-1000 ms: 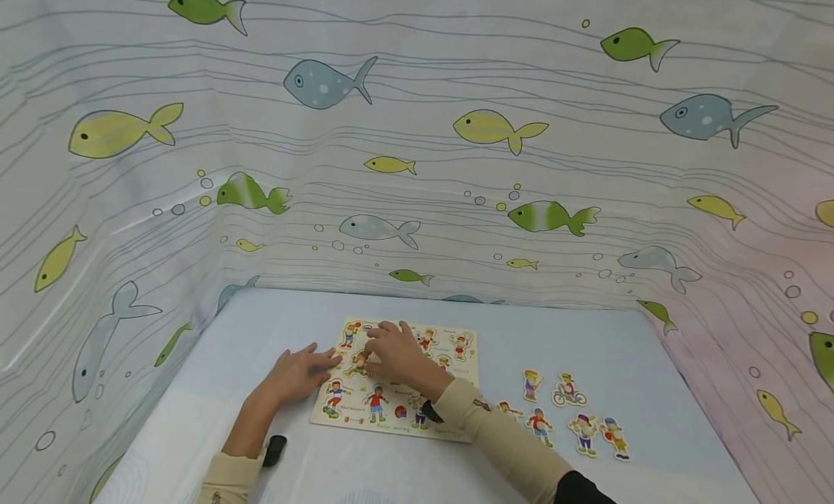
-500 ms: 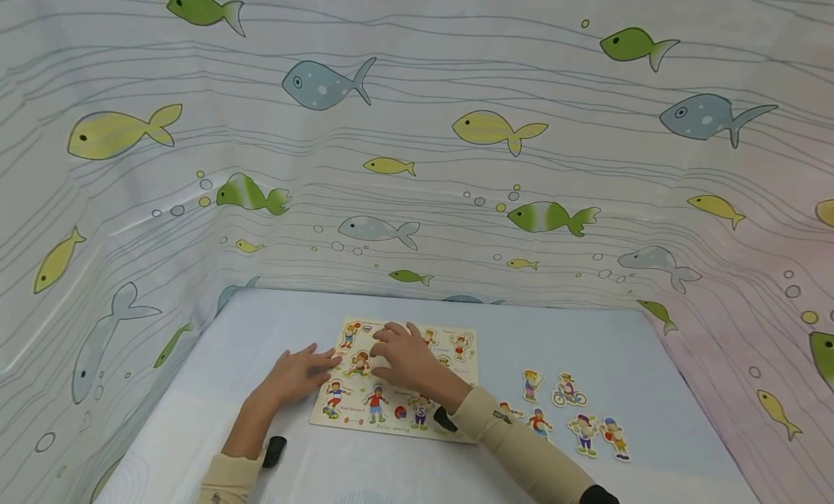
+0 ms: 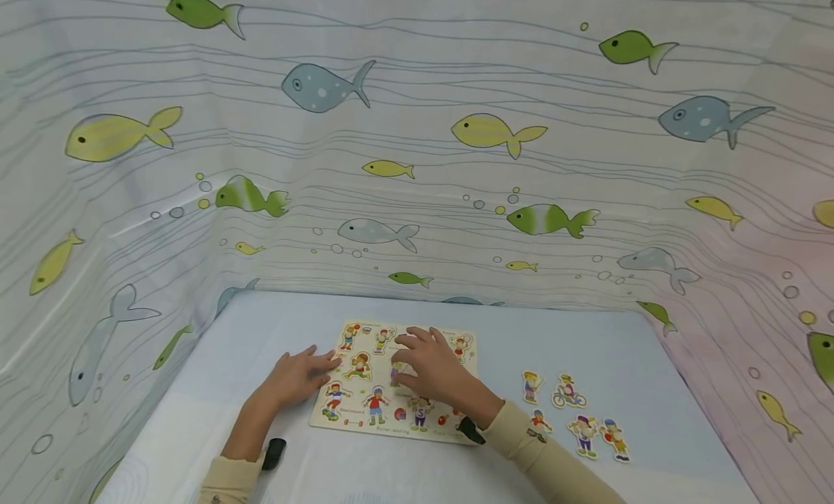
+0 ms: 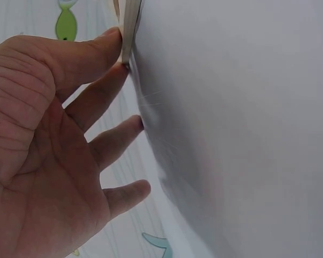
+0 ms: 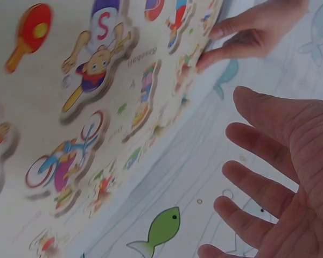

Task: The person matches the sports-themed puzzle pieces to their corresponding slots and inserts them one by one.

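Wooden puzzle board (image 3: 397, 377) mid-table, most slots filled | 5 loose figures (image 3: 570, 410) right of board, unplaced | my left hand (image 3: 296, 374) flat, steadying board's left edge | my right hand (image 3: 433, 366) open over board, holding nothing

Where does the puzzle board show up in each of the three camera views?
Head: puzzle board lies low and centre on the table, under both hands.
Left wrist: only its pale edge, top centre, against the left hand's fingertips.
Right wrist: fills the upper left.
Shared landmark: the left hand at the board's edge.

"S" on a figure's shirt (image 5: 102, 27), perhaps "Baseball" printed on puzzle board (image 5: 37, 97)
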`<state>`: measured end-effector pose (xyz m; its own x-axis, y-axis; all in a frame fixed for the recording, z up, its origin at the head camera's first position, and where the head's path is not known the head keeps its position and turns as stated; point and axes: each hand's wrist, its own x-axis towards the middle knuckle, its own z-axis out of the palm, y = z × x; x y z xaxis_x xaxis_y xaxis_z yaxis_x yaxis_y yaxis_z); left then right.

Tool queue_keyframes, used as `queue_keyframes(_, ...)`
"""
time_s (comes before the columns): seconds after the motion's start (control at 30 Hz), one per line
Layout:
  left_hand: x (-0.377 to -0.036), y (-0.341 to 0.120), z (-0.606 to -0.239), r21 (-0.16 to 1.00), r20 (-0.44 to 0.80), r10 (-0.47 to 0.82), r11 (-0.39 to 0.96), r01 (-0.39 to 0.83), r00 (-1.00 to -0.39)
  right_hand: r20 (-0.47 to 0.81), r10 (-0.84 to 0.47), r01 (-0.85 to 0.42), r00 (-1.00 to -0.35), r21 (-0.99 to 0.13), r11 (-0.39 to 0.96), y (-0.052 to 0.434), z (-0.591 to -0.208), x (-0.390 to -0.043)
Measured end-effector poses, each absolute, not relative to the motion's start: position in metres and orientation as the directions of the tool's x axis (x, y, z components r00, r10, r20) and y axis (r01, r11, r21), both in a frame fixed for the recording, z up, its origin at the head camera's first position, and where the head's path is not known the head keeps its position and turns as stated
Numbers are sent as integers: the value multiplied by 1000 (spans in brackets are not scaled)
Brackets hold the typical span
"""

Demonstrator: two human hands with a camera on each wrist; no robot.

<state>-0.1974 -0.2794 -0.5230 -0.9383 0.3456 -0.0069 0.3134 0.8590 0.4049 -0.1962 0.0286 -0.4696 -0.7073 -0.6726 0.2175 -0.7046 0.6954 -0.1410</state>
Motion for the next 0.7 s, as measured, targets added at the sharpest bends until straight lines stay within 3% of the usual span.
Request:
queue_keyframes(0.4, -198, -281, -526, 396, 1, 341, 863, 313, -940, 200, -610, -641, -766, -168, 749, 68, -461, -191)
queue_keyframes(0.7, -195, -281, -521, 396, 2, 358, 857, 330, -934, 226, -554, -596, -801, -231, 769, 100, -477, -190)
